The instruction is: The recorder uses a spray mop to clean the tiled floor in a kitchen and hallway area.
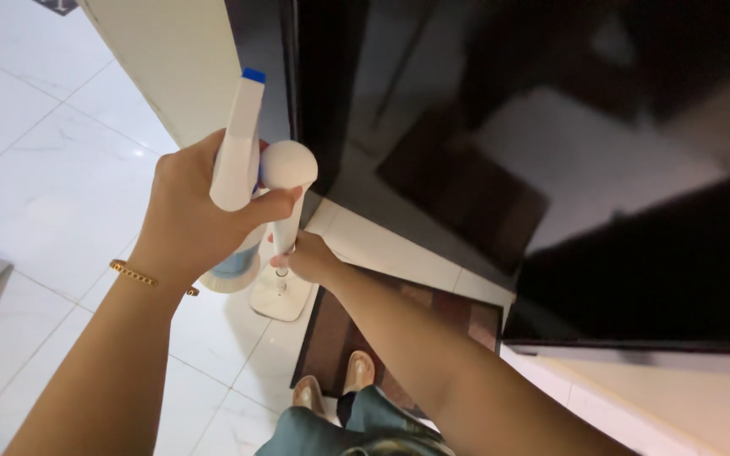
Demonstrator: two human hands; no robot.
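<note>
My left hand (189, 218) is closed around a white spray bottle (237, 148) with a blue nozzle tip, held upright beside a large glossy black panel (551, 169). The bottle's pale blue body shows just under the hand. My right hand (308, 258) grips the thin white shaft of a standing white tool (288, 165) that has a round knob on top. The tool's flat white base (279, 297) rests on the floor tiles below. Both hands are close together at the panel's lower left edge.
A cream wall or cabinet side (171, 59) rises on the left of the panel. White marble floor tiles (35, 160) spread to the left. A brown striped mat (340, 338) lies under my sandalled feet (335, 384). A cream ledge (669, 397) runs below the panel on the right.
</note>
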